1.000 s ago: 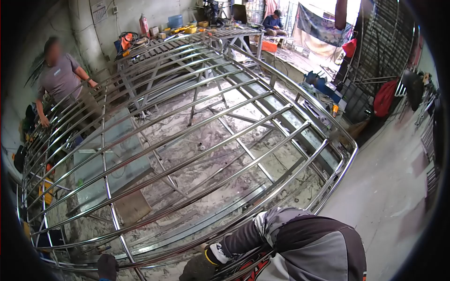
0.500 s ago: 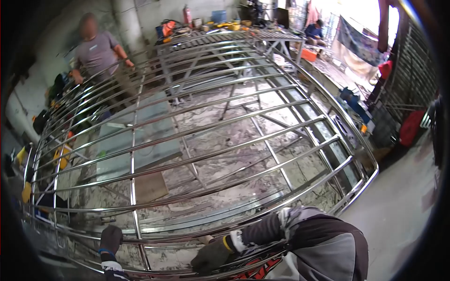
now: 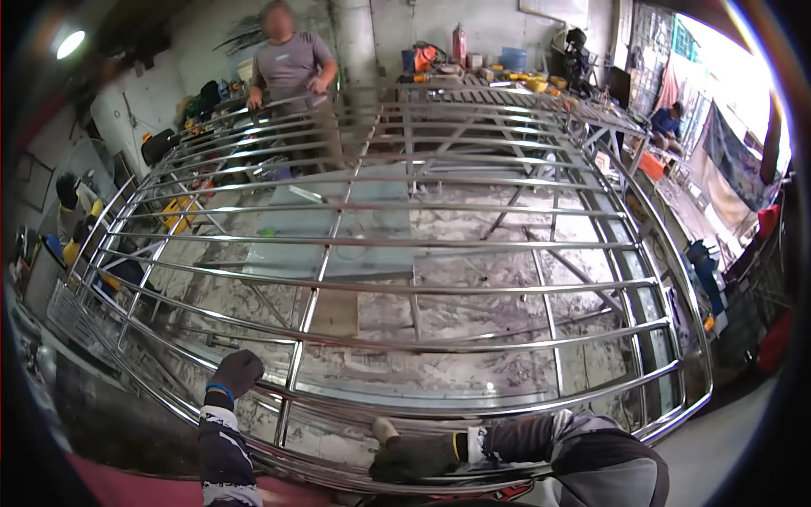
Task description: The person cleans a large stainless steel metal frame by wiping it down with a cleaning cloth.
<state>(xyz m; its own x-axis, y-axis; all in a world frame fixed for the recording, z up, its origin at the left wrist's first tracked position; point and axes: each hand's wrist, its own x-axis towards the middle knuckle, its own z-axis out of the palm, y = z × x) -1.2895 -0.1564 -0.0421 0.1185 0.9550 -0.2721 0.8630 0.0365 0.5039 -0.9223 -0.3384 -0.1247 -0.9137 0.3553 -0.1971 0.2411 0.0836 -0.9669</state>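
Observation:
A large grille of shiny metal tubes [image 3: 473,341] spans the view, with long bars running across a few cross tubes. My left hand [image 3: 235,374], in a dark glove, is closed around its near tube, just left of a cross tube. Farther right and lower, my right hand [image 3: 414,457], also gloved, is curled over the near lower bars, its fingers mostly hidden. A pale tip [image 3: 385,429] shows beside that glove.
A person [image 3: 291,72] stands at the grille's far left side. Behind it, a slatted metal workbench [image 3: 473,84] carries tools and a red cylinder [image 3: 459,44]. Sheet panels [image 3: 372,215] lie below the bars. Another person [image 3: 667,122] sits at the far right.
The view has swung left and up, so the grille and room appear farther right. Both my hands keep their places on the grille. The standing person's one hand has come up off the bars.

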